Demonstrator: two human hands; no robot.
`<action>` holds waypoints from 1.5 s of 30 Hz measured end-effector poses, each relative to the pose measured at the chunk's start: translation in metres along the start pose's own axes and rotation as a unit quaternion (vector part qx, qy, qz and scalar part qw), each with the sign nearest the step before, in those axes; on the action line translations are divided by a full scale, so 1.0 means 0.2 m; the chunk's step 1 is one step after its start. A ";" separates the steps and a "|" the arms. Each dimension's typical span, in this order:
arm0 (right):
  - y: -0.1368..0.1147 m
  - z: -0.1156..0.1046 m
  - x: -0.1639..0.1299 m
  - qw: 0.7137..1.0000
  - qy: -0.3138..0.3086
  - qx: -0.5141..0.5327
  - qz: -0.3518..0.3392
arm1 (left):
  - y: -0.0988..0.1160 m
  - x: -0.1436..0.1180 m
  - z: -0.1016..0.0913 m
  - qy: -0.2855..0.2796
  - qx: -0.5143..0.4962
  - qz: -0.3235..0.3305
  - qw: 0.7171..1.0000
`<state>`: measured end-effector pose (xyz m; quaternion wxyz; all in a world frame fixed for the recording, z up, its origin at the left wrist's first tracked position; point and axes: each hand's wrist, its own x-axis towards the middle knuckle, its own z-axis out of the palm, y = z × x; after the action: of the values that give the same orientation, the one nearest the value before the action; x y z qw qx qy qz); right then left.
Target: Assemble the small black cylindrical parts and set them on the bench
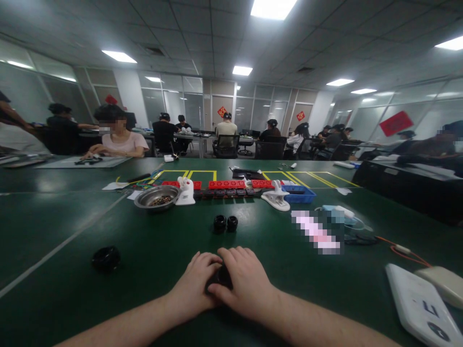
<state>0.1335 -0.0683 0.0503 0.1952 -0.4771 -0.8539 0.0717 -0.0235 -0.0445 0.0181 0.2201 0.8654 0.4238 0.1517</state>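
Near the front of the green table [155,250], my left hand [197,284] and my right hand [248,282] are wrapped round a black round part [223,275] from both sides. Most of it is hidden by my fingers, so its exact kind cannot be made out. Just beyond my fingertips two small black ring-shaped parts, a left one [219,224] and a right one [232,223], stand side by side. A larger black ring-shaped part [106,259] lies apart, to the left of my left hand.
Across the middle stand a metal bowl [141,202] of small pieces, two white clips [186,192], red trays [227,184] and a blue bin [302,194]. At right are cables [360,239] and a white device [419,303]. A person [121,137] sits at the far left.
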 end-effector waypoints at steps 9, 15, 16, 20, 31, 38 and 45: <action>-0.03 -0.04 -0.02 0.997 0.013 0.045 -0.061 | 0.00 0.00 0.00 -0.004 -0.006 -0.003 1.000; -0.01 -0.01 0.00 1.000 0.006 -0.008 -0.001 | -0.01 0.00 0.01 0.001 0.005 0.002 1.000; -0.01 -0.01 0.00 1.000 -0.001 -0.016 -0.002 | 0.00 0.00 0.01 0.002 0.005 0.001 1.000; -0.02 -0.03 0.00 0.999 -0.027 -0.011 -0.039 | 0.01 0.00 0.00 0.001 -0.001 -0.008 1.000; -0.01 -0.03 0.01 0.997 -0.066 -0.038 -0.027 | 0.01 0.00 0.00 -0.001 -0.009 -0.007 1.000; 0.00 -0.15 0.01 0.977 -0.154 0.095 -0.115 | -0.05 0.01 0.01 -0.014 -0.027 0.004 1.000; 0.00 -0.12 0.01 0.987 -0.096 0.062 -0.112 | -0.07 0.02 0.02 -0.024 -0.037 0.004 0.999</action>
<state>0.1417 -0.0688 0.0722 0.1487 -0.3566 -0.9104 0.1478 -0.0284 -0.0361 0.0077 0.2615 0.8619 0.4088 0.1475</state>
